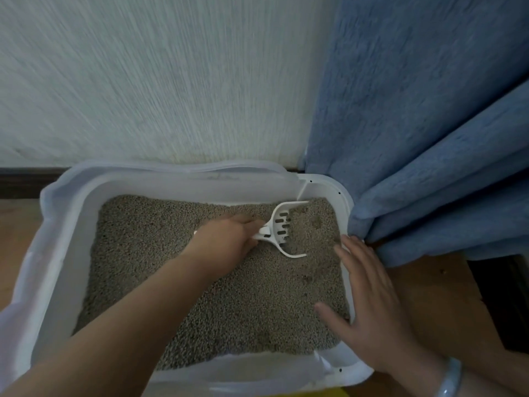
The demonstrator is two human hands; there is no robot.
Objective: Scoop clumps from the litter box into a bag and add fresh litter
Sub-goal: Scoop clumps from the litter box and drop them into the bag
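Left grip (226, 239): your left hand curls round the handle of the scoop (282, 227) and holds it over the far middle of the litter.
Scoop: white and slotted. Its head juts out to the right of your left grip, toward the far right corner, low on the granules. You cannot tell whether it digs in.
Right grip (369, 299): it holds nothing. The fingers are straight and spread, palm down on the right rim, well apart from the scoop, with the thumb reaching over the litter.
Litter box (329, 184): white, on the floor (429, 296) against the wall (143, 81), with a clear liner (37, 267) draped over its left and far rims.
Litter (171, 253): grey-brown granules cover the bed. A darker patch (316, 222) lies just right of the scoop's head.
Curtain (429, 138): blue, bunched against the box's far right corner.
Bracelet (449, 379): pale, on your right wrist.
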